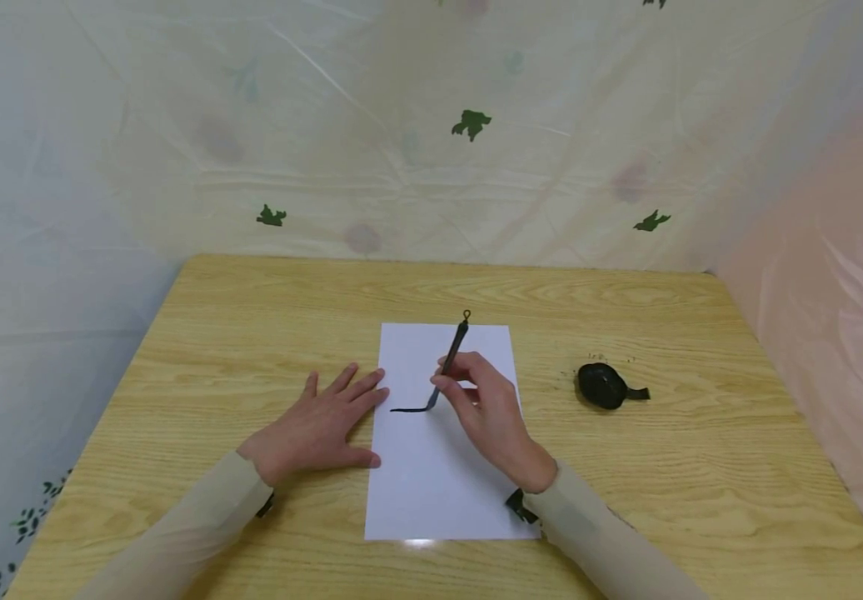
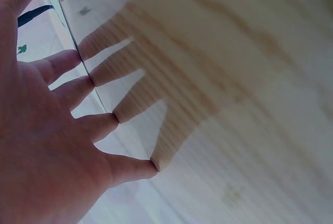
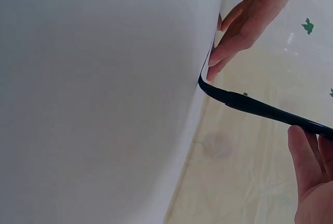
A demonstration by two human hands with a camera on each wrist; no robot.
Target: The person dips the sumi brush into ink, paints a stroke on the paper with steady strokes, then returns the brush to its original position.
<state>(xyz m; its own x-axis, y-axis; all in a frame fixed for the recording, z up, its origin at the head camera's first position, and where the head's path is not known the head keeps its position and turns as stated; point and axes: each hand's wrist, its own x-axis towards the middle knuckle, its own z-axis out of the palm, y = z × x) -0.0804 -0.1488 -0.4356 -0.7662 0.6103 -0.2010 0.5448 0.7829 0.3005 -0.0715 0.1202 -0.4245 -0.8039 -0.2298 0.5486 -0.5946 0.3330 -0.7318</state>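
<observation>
A white sheet of paper (image 1: 439,492) lies on the table in the head view, with a short black horizontal stroke (image 1: 407,410) on it. My right hand (image 1: 493,414) pinches a dark ink brush (image 1: 452,350) by its handle, tilted, its tip touching the stroke's right end. In the right wrist view the brush's dark bristles (image 3: 210,89) bend against the paper. My left hand (image 1: 319,429) has its fingers spread at the paper's left edge, some fingertips on the sheet. The left wrist view shows the left hand's fingertips (image 2: 106,125) touching the glossy tabletop.
A small black dish with a short handle (image 1: 602,386) stands on the wood-grain table (image 1: 664,467), right of the paper. Dark specks lie around it. Pale curtains with green bird shapes (image 1: 471,124) hang behind and at both sides of the table.
</observation>
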